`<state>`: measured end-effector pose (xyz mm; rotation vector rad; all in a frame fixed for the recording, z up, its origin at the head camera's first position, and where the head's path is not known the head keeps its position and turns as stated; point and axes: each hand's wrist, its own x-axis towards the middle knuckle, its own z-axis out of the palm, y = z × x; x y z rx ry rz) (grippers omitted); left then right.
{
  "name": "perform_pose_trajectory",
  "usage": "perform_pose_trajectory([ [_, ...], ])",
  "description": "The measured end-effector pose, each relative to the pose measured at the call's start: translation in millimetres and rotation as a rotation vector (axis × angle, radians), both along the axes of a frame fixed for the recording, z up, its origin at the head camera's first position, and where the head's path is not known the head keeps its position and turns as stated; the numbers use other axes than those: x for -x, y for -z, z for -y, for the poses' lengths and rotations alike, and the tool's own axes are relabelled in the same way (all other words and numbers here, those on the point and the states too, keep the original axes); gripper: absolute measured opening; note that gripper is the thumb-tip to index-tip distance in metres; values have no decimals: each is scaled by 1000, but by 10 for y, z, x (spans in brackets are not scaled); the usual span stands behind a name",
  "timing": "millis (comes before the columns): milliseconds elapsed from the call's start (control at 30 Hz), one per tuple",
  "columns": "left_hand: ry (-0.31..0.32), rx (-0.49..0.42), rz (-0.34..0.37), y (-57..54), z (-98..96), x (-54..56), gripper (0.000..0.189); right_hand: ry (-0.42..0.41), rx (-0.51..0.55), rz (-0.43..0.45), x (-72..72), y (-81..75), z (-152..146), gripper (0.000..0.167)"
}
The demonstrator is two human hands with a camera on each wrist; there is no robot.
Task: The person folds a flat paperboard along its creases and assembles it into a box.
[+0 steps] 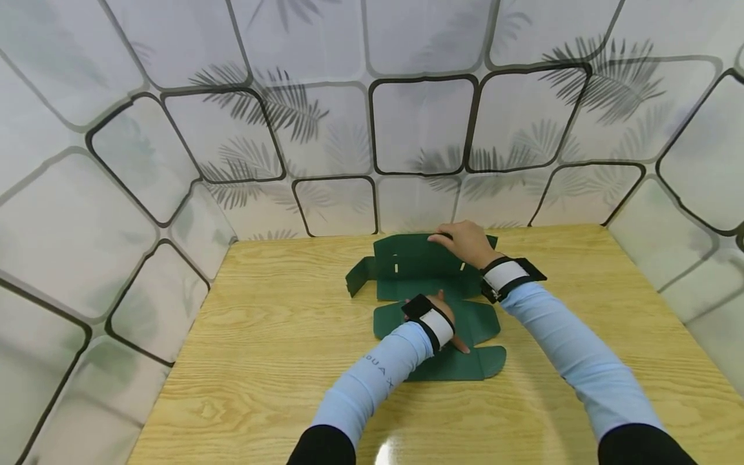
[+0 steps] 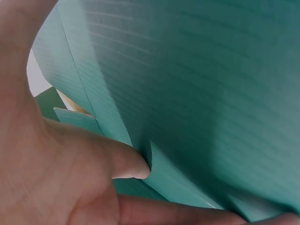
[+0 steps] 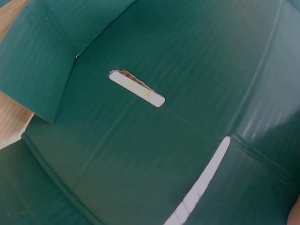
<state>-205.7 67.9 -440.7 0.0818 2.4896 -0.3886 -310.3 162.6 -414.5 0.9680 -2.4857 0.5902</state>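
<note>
A green flat-cut cardboard box (image 1: 415,265) lies partly unfolded on the table, its far panel raised with a side flap standing out at the left. My right hand (image 1: 467,244) holds the top edge of that raised panel, thumb on the near side. Over the middle of the cardboard, my left hand (image 1: 444,311) presses down with its fingers spread. In the left wrist view, the straight fingers (image 2: 178,212) touch the cardboard (image 2: 211,93) along a crease. The right wrist view shows a pale slot (image 3: 137,88) cut through the panel; little of the right hand shows there.
The wooden table (image 1: 279,336) extends on both sides of the cardboard. A patterned curtain (image 1: 424,123) stands close behind the table's far edge, with more curtain along the left and right sides.
</note>
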Motion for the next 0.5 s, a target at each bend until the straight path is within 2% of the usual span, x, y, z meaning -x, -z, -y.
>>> perform_pose_trajectory([
  [133,-20,-51,-20,8,25,-35,133,0,17,-46,-26,15,-8,11],
  [400,61,65,-78,19,46,-19,131,-13,51,-149,-25,66,3,12],
  [500,70,65,-106,63,73,-32,125,-3,68,-184,-36,104,-3,14],
])
